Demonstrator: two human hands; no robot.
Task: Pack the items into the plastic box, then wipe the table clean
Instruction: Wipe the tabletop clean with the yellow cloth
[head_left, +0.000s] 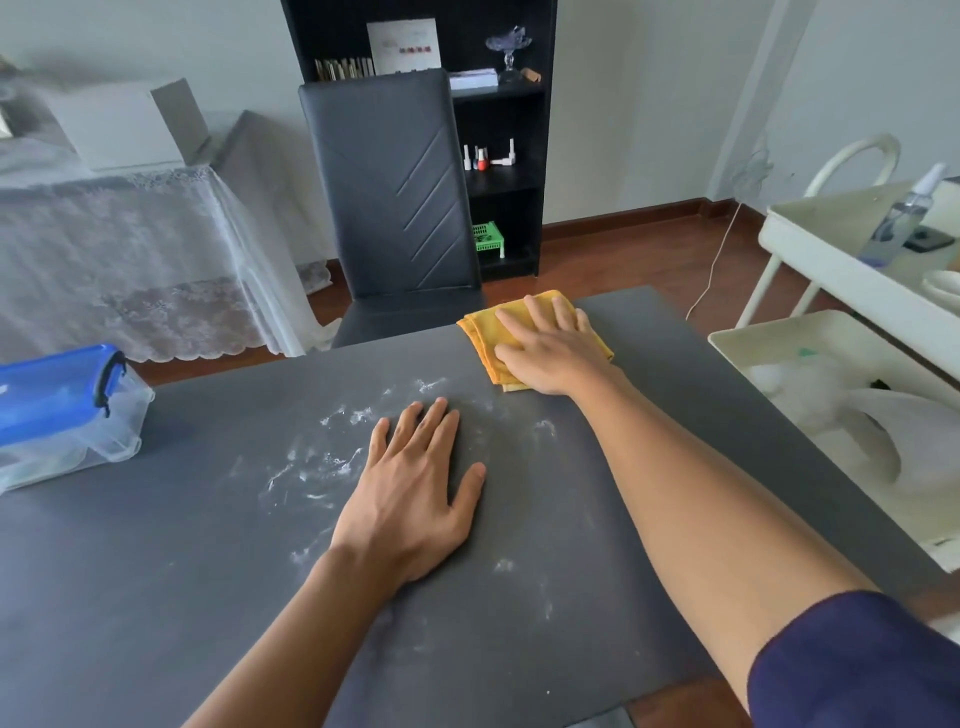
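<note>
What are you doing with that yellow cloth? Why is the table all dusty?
A person is cleaning up. The right hand presses flat on a folded yellow cloth at the far edge of the grey table. The left hand rests flat on the table, beside smears of white powder not yet wiped. The plastic box, blue lid on, sits at the left.

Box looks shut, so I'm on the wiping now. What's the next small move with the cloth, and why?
Probably drag the yellow cloth under the right hand toward you and left, into the white powder. The cloth sits at the table's far edge; the smears lie around the flat left hand.
</note>
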